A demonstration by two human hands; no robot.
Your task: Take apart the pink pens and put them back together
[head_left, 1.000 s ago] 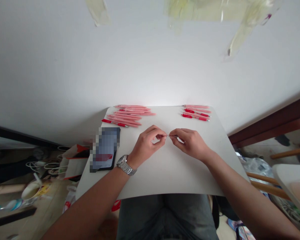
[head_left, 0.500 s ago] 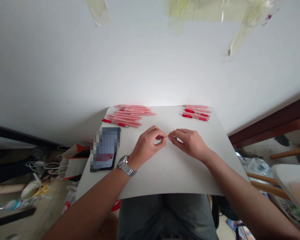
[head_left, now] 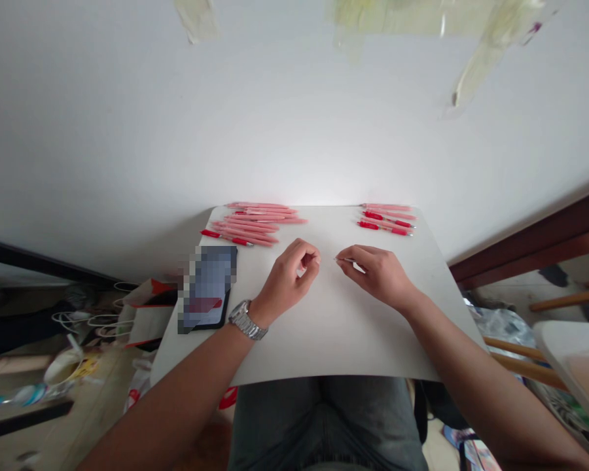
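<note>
Above the middle of the white table (head_left: 304,347), my left hand (head_left: 292,275) is curled with thumb and fingertips pressed together; whatever it pinches, if anything, is hidden. A short gap to the right, my right hand (head_left: 375,271) pinches a small thin thing with a pale, silvery tip (head_left: 336,259), too small to name. A pile of pink pens (head_left: 252,226) lies at the back left, with a red pen (head_left: 226,237) in front of it. At the back right, a smaller group of pink pens (head_left: 387,208) lies beside red-and-clear pens (head_left: 385,228).
A phone (head_left: 209,288) with a blurred screen lies at the table's left edge. The white wall (head_left: 294,118) stands right behind the table. Bags, cables and a cup (head_left: 63,367) clutter the floor at left; a white chair or stool (head_left: 574,353) is at right.
My hands have drawn apart from fingertips nearly touching, the left moving left and the right slightly right. A pale tip now shows at my right fingertips. The pens lie as before.
</note>
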